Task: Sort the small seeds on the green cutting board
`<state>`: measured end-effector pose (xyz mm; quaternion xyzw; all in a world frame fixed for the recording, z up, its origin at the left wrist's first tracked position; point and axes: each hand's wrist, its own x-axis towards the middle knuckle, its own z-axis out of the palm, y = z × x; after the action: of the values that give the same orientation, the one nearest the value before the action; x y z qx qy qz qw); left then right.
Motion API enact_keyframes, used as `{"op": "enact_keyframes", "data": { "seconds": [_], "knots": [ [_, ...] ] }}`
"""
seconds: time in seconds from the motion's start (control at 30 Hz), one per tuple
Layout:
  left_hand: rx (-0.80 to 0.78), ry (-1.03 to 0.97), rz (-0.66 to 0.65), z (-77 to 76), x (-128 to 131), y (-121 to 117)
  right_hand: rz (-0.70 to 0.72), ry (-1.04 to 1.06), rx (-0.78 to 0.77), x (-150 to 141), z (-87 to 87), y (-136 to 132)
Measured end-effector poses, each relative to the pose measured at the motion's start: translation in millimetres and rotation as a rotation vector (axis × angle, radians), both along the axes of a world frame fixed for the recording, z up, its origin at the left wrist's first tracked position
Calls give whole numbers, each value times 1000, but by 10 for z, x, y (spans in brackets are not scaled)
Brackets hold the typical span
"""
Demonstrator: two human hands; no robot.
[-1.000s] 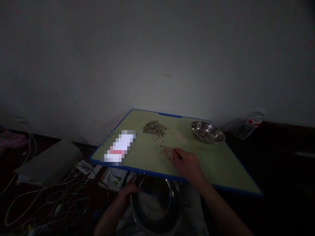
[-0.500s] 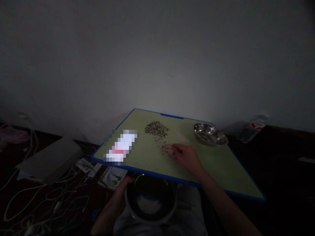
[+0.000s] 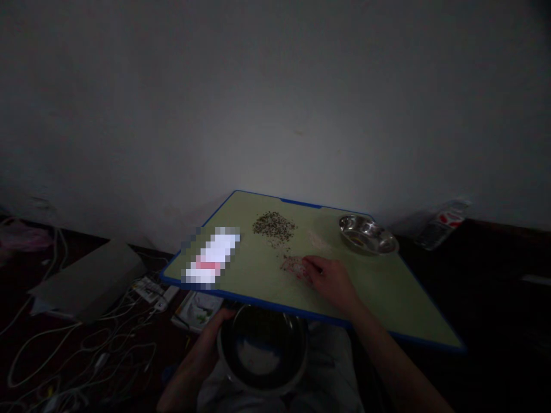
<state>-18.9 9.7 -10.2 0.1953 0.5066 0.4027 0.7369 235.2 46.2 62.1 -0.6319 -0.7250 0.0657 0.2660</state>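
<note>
My left hand (image 3: 217, 328) grips the rim of a round metal bowl (image 3: 263, 350) held below the near edge of the green board (image 3: 383, 298); something pale lies in the bowl. My right hand (image 3: 330, 279) lies flat on the board, fingers stretched out against a small pale pile of grains (image 3: 293, 265). A darker pile of mixed grains (image 3: 273, 223) sits farther back. A faint whitish patch of grains (image 3: 317, 239) lies between that pile and a small steel bowl (image 3: 367, 234) at the board's far right.
A blurred white and pink packet (image 3: 210, 257) lies on the board's left part. Tangled white cables (image 3: 81, 350) and a grey flat box (image 3: 86, 281) cover the floor at left. A plastic bottle (image 3: 441, 225) lies at right by the wall. The room is dim.
The view has lifted slightly and the bowl sits a little lower in my lap. My right hand slid a little left and back along the pale pile, then barely shifted.
</note>
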Motion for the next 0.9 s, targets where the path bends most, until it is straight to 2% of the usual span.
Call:
{"op": "enact_keyframes", "data": {
  "seconds": [0.1,0.23,0.37,0.5,0.63,0.77,0.9],
  "knots": [
    [-49,-17,-18,48,9,4,18,11,-24,-17,10,42],
    [-63,-71,15,0,-12,21,116,60,-46,-53,16,51],
    [-72,-114,5,-40,-32,14,248,119,-145,-113,68,-32],
    [-57,-125,4,-4,-31,-2,346,179,-203,-178,129,-146],
    [-47,-100,-12,15,-15,1,361,212,-215,-201,130,-207],
    [-39,-105,-8,-33,-18,12,374,241,-233,-183,105,-206],
    [-30,-133,-9,-67,-32,12,294,247,-162,-175,93,-188]
  ]
}}
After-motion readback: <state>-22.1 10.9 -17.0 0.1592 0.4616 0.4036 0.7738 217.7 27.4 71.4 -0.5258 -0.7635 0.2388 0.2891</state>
